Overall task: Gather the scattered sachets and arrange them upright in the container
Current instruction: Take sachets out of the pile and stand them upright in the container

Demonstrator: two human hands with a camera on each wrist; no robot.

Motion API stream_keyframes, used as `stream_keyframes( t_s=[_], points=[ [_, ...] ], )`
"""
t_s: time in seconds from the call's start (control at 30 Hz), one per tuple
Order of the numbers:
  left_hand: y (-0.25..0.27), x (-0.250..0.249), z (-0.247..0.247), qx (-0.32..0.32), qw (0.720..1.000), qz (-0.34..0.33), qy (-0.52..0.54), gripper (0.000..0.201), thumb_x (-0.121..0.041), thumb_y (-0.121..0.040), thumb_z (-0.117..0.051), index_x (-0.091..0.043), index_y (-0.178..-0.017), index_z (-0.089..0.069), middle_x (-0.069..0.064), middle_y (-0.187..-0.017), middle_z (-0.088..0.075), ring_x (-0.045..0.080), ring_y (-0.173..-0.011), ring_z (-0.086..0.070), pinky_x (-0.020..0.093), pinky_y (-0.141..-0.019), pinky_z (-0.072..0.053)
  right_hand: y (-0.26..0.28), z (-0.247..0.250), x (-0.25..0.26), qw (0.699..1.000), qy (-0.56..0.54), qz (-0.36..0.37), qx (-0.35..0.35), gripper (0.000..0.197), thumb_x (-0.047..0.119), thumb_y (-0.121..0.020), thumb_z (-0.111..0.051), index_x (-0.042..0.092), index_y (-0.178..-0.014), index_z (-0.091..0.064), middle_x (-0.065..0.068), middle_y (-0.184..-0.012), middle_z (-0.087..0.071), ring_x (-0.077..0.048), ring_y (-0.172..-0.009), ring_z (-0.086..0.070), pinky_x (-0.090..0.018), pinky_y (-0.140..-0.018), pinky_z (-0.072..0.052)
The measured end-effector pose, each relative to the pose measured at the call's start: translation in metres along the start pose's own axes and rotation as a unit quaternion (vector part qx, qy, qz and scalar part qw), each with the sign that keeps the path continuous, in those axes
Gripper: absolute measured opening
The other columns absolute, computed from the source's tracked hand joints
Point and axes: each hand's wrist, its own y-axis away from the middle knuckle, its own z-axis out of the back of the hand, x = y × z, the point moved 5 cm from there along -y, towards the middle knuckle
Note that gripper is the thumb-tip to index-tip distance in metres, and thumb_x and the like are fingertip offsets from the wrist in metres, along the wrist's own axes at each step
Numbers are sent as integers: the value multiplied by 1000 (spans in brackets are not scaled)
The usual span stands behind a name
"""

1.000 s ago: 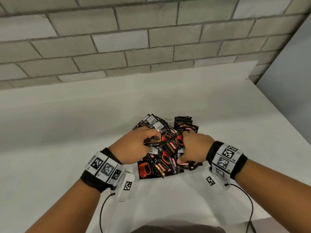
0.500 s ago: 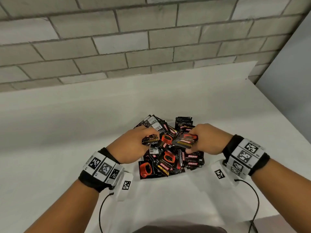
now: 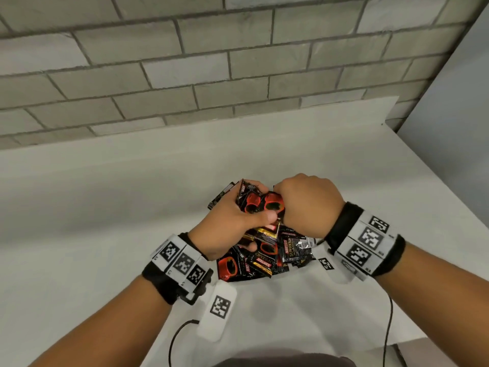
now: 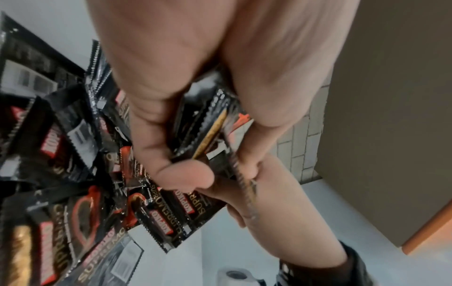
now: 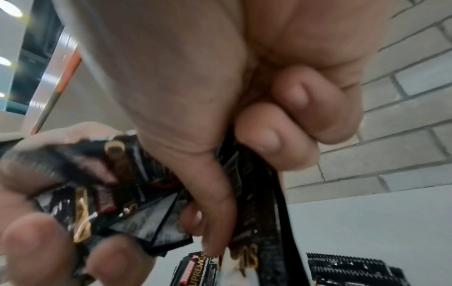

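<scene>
The left hand (image 3: pixel 227 223) and the right hand (image 3: pixel 307 202) both have their fingers curled around a small bundle of sachets (image 3: pixel 264 203), held just above the loose pile (image 3: pixel 267 255) on the counter (image 3: pixel 105 207). The sachets look light, thin and glossy (probably slippery), so pinching the flat faces together seems safest. No container is visible.

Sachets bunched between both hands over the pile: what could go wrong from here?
1. The held sachets fan out at different angles between the left hand and right hand; one may well slip out when lifted.
2. The loose pile lies near the table front edge, so sweeping could push some off.
3. No container shows in any view; they may have to carry the bunch out of sight.
</scene>
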Motion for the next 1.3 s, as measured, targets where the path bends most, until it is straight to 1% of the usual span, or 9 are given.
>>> stream_keyframes(
  t_s=[0.23,0.37,0.53,0.63,0.83,0.97,1.07,1.2,1.3],
  points=[
    [5,4,17,17,999,37,34,60,5,-94,-65,-28,-141,-49,20,-124,-68,41,-93,-72,43,-61,-62,0,12,-23,996,-75,-25,-38,26,44,-91,-65,24,-109,-66,0,-91,-68,-23,-76,-64,-34,-69,-54],
    [4,2,20,0,997,34,71,57,5,-100,-55,-34,-141,-49,20,-119,-71,46,-89,-70,50,-68,-62,2,31,-44,971,-238,9,-30,11,24,-99,-57,24,-109,-61,-1,-93,-70,-15,-78,-63,-35,-71,-51],
    [-5,4,7,-4,987,74,146,46,-20,-93,-63,-14,-138,-55,26,-122,-66,34,-87,-69,37,-58,-58,10,25,-24,935,-349,55,27,9,19,-98,-60,23,-106,-62,14,-71,-62,-1,-59,-56,-25,-60,-46],
    [-6,-1,-7,52,981,64,176,65,-43,-90,-67,-8,-142,-51,25,-118,-65,34,-93,-70,38,-59,-61,7,17,-19,922,-383,43,-44,14,20,-91,-72,20,-103,-65,7,-94,-60,-9,-68,-65,-34,-70,-54],
    [-2,0,-3,-5,994,24,108,42,-9,-100,-61,-25,-138,-54,20,-126,-66,41,-97,-73,53,-64,-63,13,5,-20,854,-516,28,-58,34,15,-81,-83,21,-106,-60,2,-110,-66,-21,-66,-75,-34,-72,-62],
    [2,-4,13,-13,1000,-14,21,49,-3,-101,-55,-39,-133,-58,14,-115,-72,42,-90,-72,61,-68,-60,4,-27,-40,903,-423,-68,8,19,12,-86,-76,16,-97,-61,-3,-97,-69,-21,-57,-70,-29,-53,-56],
    [2,-6,32,-35,993,-33,-108,47,0,-100,-54,-37,-127,-59,7,-115,-71,42,-81,-71,63,-68,-60,4,-60,-35,981,-153,-67,95,12,22,-89,-67,14,-96,-61,-3,-92,-67,-16,-71,-63,-29,-64,-55],
    [-3,-2,34,19,917,-27,-397,45,-9,-99,-54,-45,-126,-53,-6,-87,-67,11,-50,-57,37,-56,-57,8,-84,-15,988,4,-53,145,22,35,-90,-57,15,-97,-56,2,-79,-52,-22,-72,-55,-31,-65,-45],
    [-4,12,28,53,901,26,-429,42,-11,-97,-51,-47,-118,-53,0,-60,-54,13,-42,-43,33,-48,-42,5,-83,-12,984,6,-54,171,24,36,-86,-58,15,-96,-53,4,-74,-46,-22,-73,-54,-30,-65,-42]
  ],
)
